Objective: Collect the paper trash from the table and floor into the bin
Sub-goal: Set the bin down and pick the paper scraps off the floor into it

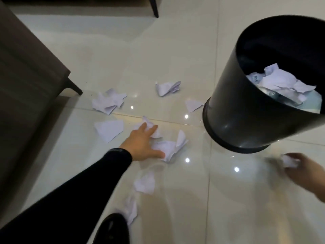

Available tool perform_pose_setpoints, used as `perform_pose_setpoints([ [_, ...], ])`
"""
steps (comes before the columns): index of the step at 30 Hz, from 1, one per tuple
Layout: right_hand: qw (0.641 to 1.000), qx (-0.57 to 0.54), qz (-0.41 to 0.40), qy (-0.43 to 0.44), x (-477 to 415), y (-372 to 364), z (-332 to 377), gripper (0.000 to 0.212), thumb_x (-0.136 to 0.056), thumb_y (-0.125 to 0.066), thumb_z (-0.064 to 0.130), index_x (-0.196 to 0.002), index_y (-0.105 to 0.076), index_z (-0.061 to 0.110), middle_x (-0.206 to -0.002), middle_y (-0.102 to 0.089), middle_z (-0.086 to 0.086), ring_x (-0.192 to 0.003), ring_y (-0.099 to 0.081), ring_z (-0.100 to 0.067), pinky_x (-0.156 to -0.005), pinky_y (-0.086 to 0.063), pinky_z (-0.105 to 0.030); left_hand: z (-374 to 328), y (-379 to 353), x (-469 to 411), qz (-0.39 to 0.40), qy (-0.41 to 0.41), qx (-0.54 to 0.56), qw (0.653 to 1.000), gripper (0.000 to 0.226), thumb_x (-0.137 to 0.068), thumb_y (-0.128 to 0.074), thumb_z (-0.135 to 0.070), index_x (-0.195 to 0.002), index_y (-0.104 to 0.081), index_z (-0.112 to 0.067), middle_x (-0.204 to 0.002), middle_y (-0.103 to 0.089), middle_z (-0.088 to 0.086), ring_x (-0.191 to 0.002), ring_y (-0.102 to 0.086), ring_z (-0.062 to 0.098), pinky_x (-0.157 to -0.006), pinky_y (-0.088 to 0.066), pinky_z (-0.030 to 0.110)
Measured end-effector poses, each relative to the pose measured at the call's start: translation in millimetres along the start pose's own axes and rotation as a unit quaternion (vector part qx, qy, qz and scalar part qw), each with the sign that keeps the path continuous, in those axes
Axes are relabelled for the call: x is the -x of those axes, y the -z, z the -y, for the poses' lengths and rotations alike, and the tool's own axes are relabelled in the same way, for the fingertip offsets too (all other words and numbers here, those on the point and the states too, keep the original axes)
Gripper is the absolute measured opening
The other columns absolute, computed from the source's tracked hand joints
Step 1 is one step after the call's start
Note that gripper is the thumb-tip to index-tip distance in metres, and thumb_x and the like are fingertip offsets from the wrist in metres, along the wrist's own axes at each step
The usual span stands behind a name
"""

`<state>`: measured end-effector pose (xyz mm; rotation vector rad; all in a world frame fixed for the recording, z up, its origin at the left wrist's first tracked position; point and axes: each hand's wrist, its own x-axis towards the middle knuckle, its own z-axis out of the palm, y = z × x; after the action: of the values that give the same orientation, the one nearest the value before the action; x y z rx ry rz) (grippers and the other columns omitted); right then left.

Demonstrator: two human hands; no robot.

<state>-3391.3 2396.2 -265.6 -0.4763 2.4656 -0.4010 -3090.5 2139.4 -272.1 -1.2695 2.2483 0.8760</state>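
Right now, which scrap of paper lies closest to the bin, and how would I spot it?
Find the black bin standing on the pale tiled floor. At the left edge of its base lies a small white scrap. Unlike the crumpled wads nearby, it is flat, roughly triangular, and nearly touches the bin.

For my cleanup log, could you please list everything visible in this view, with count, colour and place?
bin: one, black, on the floor at the right, white crumpled paper inside.
loose paper pieces: about nine, white, scattered over the floor left of and in front of the bin; two under the left hand, one in the right.
floor: glossy pale tiles, with light reflections.
armchair or sofa: one, dark brown, at the left, on a dark leg.
furniture leg: one, dark, top centre.
shoe: one, black, bottom edge.
left hand: spread over paper on the floor; black sleeve.
right hand: blurred, lower right, closed on a paper wad.
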Motion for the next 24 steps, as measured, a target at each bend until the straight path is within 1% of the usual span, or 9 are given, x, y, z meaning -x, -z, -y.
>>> perform_pose_setpoints([
  [2, 0.998, 0.0, 0.065, 0.02, 26, -24, 16, 0.02, -0.081, -0.062, 0.0, -0.097, -0.059, 0.01, -0.096, -0.062, -0.016, -0.079, -0.055, -0.029, -0.068, -0.041, -0.032, -9, -24, 2, -0.004, -0.023, -0.06, 0.998, 0.099, -0.065, -0.068, -0.061, -0.145, -0.016, -0.036, -0.158, -0.008, 0.006, -0.142, -0.016, 0.031, -0.11, -0.031, 0.046],
  [5, 0.982, 0.001, 0.14, 0.125, 67, -54, 51, 0.008, -0.085, -0.058, 0.008, -0.087, -0.063, 0.014, -0.083, -0.068, 0.001, -0.073, -0.064, -0.012, -0.064, -0.044, -0.015, -20, -55, 3, -0.099, -0.051, -0.153, 0.982, 0.056, -0.082, -0.057, -0.042, -0.133, -0.039, -0.026, -0.141, -0.037, 0.01, -0.125, -0.035, 0.032, -0.09, -0.039, 0.04],
  [7, 0.974, -0.023, 0.171, 0.146, 76, -72, 81, 0.021, -0.089, -0.051, 0.024, -0.073, -0.061, 0.016, -0.073, -0.067, -0.001, -0.071, -0.065, -0.016, -0.065, -0.045, -0.02, -18, -65, 4, -0.149, -0.084, -0.164, 0.972, 0.033, -0.091, -0.046, -0.02, -0.124, -0.047, -0.017, -0.127, -0.048, 0.012, -0.112, -0.044, 0.031, -0.079, -0.039, 0.035],
  [11, 0.954, -0.126, 0.25, 0.107, 91, -95, 147, 0.05, -0.077, -0.058, 0.06, -0.066, -0.053, 0.012, -0.053, -0.045, -0.001, -0.042, -0.042, -0.01, -0.044, -0.034, -0.018, -13, -43, 24, -0.175, -0.088, 0.075, 0.978, 0.019, -0.089, -0.043, -0.009, -0.102, -0.056, -0.011, -0.104, -0.058, 0.01, -0.096, -0.056, 0.03, -0.068, -0.031, 0.025],
  [14, 0.886, -0.229, 0.401, 0.036, 100, -102, 188, 0.066, -0.068, -0.055, 0.074, -0.081, -0.058, 0.009, -0.052, -0.031, -0.001, -0.04, -0.027, -0.015, -0.041, -0.026, -0.024, -19, -1, 48, -0.169, -0.088, 0.319, 0.928, 0.008, -0.086, -0.045, -0.011, -0.091, -0.051, -0.013, -0.087, -0.062, 0.006, -0.079, -0.058, 0.026, -0.063, -0.039, 0.027],
  [16, 0.844, -0.298, 0.443, 0.038, 107, -95, 217, 0.059, -0.071, -0.054, 0.071, -0.078, -0.055, 0.013, -0.055, -0.027, -0.004, -0.045, -0.028, -0.015, -0.046, -0.029, -0.027, -30, 28, 62, -0.187, -0.122, 0.395, 0.891, 0.011, -0.084, -0.044, -0.012, -0.086, -0.048, -0.022, -0.072, -0.058, -0.002, -0.066, -0.053, 0.017, -0.058, -0.04, 0.026],
  [20, 0.838, -0.39, 0.351, 0.149, 121, -55, 271, 0.055, -0.087, -0.045, 0.056, -0.055, -0.058, 0.013, -0.044, -0.043, -0.008, -0.042, -0.05, -0.013, -0.045, -0.039, -0.02, -63, 85, 81, -0.302, -0.205, 0.433, 0.824, 0.015, -0.081, -0.038, -0.025, -0.082, -0.046, -0.038, -0.058, -0.059, -0.013, -0.058, -0.051, 0.001, -0.057, -0.043, 0.02],
  [22, 0.869, -0.384, 0.236, 0.204, 121, -26, 287, 0.067, -0.088, -0.041, 0.053, -0.032, -0.051, 0.016, -0.032, -0.042, -0.008, -0.034, -0.05, -0.016, -0.041, -0.038, -0.021, -85, 110, 86, -0.317, -0.247, 0.397, 0.825, 0.026, -0.088, -0.037, -0.025, -0.106, -0.05, -0.039, -0.076, -0.064, -0.016, -0.074, -0.058, -0.001, -0.069, -0.046, 0.016],
  [24, 0.87, -0.404, 0.162, 0.229, 119, 11, 294, 0.061, -0.089, -0.041, 0.043, -0.036, -0.054, 0.016, -0.029, -0.042, -0.005, -0.032, -0.049, -0.018, -0.038, -0.036, -0.02, -113, 132, 90, -0.315, -0.294, 0.332, 0.839, 0.036, -0.094, -0.036, -0.023, -0.128, -0.047, -0.027, -0.104, -0.061, -0.005, -0.097, -0.057, 0.009, -0.086, -0.046, 0.021],
])
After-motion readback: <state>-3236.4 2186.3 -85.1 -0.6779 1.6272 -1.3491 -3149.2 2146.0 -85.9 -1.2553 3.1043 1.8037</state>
